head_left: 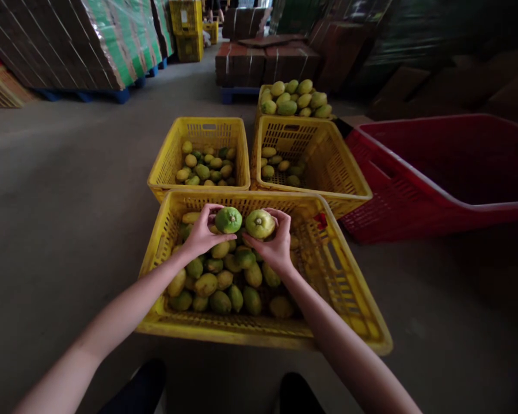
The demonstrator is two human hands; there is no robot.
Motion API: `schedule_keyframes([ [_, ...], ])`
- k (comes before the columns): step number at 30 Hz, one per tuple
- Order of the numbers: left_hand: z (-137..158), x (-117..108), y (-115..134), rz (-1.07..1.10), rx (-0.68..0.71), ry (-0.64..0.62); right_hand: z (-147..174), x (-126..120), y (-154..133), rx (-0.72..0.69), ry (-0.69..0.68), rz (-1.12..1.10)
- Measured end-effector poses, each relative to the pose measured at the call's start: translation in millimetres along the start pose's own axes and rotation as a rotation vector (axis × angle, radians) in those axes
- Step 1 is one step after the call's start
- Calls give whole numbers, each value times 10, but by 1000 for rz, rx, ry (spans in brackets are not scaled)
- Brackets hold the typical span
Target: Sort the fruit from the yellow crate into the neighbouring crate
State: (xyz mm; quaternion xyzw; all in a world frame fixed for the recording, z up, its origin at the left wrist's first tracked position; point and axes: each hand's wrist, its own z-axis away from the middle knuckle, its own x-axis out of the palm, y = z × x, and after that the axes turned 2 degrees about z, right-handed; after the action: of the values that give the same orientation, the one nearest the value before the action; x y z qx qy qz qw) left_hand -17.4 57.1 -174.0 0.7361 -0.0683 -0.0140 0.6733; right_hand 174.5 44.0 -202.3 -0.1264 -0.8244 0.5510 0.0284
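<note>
My left hand (204,233) grips a green lemon (228,219), thumb below and fingers above, its stem end facing me. Close beside it, my right hand (278,238) holds a paler yellow-green lemon (259,224) the same way. Both are held above the near yellow crate (263,339). Inside that crate lie several green and yellow lemons (220,302), mostly toward the left and middle. A small red object (320,220) shows at the crate's far right corner.
Behind stand a left yellow crate (155,167) and a right yellow crate (358,184), both partly filled with lemons. A heaped crate of lemons (287,108) is farther back. A large red crate (388,184) stands to the right. Wrapped pallet stacks (125,40) line the back.
</note>
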Motion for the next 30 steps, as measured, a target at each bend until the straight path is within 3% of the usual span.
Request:
schedule_keyframes([
  [4,17,-2,9,-40,59,-43,35,21,3,-110,2,19],
  [11,6,-10,42,42,-81,-74,21,-14,89,-156,45,49],
  [16,-31,-41,4,51,-37,-94,21,-14,90,-184,32,42],
  [20,-75,-79,-34,48,-32,-52,19,-16,63,-101,10,18],
  [25,-91,-92,-77,152,-203,-72,-11,-33,-12,38,-24,-64],
  [30,-86,-84,-90,344,-280,-114,-52,-57,-97,281,-56,-194],
])
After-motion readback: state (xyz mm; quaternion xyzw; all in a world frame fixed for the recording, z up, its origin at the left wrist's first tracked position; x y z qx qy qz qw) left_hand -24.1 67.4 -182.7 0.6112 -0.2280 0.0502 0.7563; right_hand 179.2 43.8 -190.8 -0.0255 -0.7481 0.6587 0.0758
